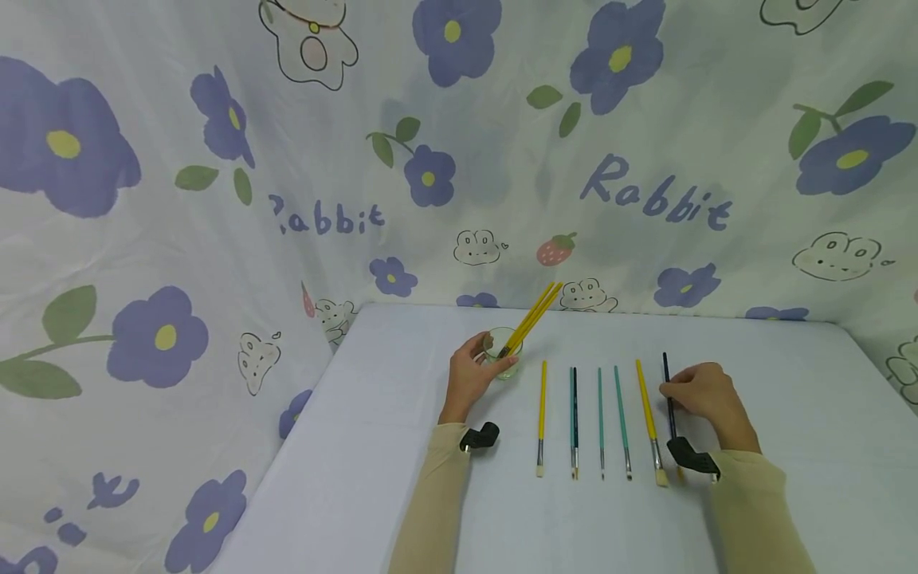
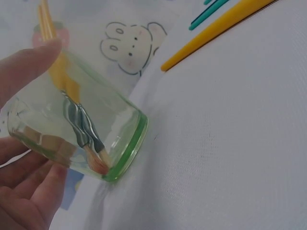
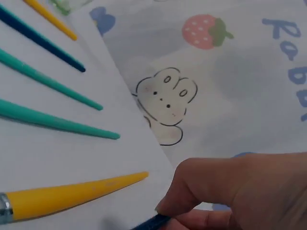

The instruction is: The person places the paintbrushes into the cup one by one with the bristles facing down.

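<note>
My left hand (image 1: 468,381) grips a clear greenish glass (image 2: 112,112) near the back of the table, with thumb and fingers on opposite sides of it. Two yellow-handled paintbrushes (image 1: 536,316) lean inside, bristles down at the glass bottom in the left wrist view. On the right, my right hand (image 1: 708,399) pinches a dark blue paintbrush (image 1: 665,368) by its upper handle between thumb and fingers. Its bristle end points toward me, partly hidden behind the black wrist mount. Just left of it lies a wide yellow paintbrush (image 1: 646,397).
Between the hands, more brushes lie in a row, handles pointing away: a slim yellow one (image 1: 543,402), a dark blue one (image 1: 576,410) against a teal one, and two teal ones (image 1: 601,414). A white cloth (image 1: 559,526) covers the table. A flowered curtain (image 1: 502,159) hangs behind.
</note>
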A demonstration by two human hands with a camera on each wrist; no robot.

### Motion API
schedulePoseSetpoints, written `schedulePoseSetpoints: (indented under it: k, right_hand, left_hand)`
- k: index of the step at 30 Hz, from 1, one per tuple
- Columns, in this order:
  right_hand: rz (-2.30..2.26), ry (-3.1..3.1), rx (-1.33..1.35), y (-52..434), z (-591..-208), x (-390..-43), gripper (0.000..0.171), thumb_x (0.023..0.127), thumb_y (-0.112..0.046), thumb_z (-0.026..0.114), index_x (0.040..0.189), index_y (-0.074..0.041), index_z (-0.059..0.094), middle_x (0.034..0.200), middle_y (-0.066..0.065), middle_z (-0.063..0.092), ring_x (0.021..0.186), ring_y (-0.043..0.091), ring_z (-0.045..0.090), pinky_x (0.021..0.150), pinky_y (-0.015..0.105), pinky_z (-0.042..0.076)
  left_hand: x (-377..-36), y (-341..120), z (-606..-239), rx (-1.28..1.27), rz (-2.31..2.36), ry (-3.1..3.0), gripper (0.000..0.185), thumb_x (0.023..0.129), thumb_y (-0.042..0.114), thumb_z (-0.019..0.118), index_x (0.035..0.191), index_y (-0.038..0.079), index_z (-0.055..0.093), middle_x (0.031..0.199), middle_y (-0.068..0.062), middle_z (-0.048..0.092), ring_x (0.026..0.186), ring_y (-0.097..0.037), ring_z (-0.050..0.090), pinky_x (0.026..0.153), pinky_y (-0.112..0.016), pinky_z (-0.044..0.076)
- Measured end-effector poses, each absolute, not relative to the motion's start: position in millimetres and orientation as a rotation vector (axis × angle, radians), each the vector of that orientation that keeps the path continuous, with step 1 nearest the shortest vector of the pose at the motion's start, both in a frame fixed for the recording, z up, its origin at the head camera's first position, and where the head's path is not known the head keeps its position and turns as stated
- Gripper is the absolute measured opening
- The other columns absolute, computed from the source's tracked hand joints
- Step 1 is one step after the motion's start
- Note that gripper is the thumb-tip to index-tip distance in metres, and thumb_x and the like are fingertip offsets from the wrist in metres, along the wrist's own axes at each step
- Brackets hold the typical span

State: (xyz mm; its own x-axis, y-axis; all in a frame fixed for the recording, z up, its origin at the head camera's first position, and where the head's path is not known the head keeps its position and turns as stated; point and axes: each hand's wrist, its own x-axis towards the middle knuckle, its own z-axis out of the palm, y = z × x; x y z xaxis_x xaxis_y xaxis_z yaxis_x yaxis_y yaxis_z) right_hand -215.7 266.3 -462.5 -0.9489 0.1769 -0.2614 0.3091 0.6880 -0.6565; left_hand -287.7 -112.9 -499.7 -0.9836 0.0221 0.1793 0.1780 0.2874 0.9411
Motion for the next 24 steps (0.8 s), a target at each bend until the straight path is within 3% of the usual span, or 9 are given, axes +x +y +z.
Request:
schedulePoseSetpoints:
  k: [7,11,20,24]
  right_hand:
    - [-1.355,2.632,0.411,265,-457,-215,0.048,0.096,-0.022,0.067,0.127,0.014,0.061,0.108,0.026,0.073,0.076,0.012,0.071,0.068,0.026,0.063]
    - [-1.463,2.582,0.44,265,-457,-216,0.05,0.098,-0.024,0.066,0.133,0.011,0.059,0.116,0.024,0.072,0.078,0.008,0.072,0.069,0.023,0.062]
    - [-1.708,2.46,0.482,259,-452,-215,0.056,0.098,-0.024,0.067,0.142,0.008,0.052,0.087,-0.016,0.069,0.075,-0.002,0.072,0.069,0.019,0.062]
    - [-1.808,2.413,0.507,248,-448,-215,0.057,0.099,-0.025,0.067,0.143,0.006,0.051,0.081,-0.022,0.065,0.074,-0.002,0.072,0.069,0.018,0.062]
  left_hand:
    - [-287,-114,-498,-0.193,-1.793,-2.405,0.081,0.079,0.034,0.091,0.147,0.005,0.057,0.146,-0.014,0.061,0.138,-0.032,0.058,0.116,-0.045,0.051]
    - [-286,-114,-498,-0.181,-1.799,-2.41,0.082,0.079,0.034,0.091,0.147,0.005,0.056,0.147,-0.014,0.061,0.139,-0.032,0.058,0.116,-0.044,0.05]
    - [-287,-113,-499,-0.184,-1.794,-2.412,0.081,0.079,0.034,0.091,0.147,0.005,0.057,0.147,-0.014,0.061,0.138,-0.031,0.058,0.116,-0.044,0.051]
    - [-287,-114,-499,-0.2,-1.794,-2.408,0.082,0.079,0.035,0.091,0.146,0.002,0.057,0.146,-0.015,0.062,0.137,-0.033,0.059,0.116,-0.048,0.051]
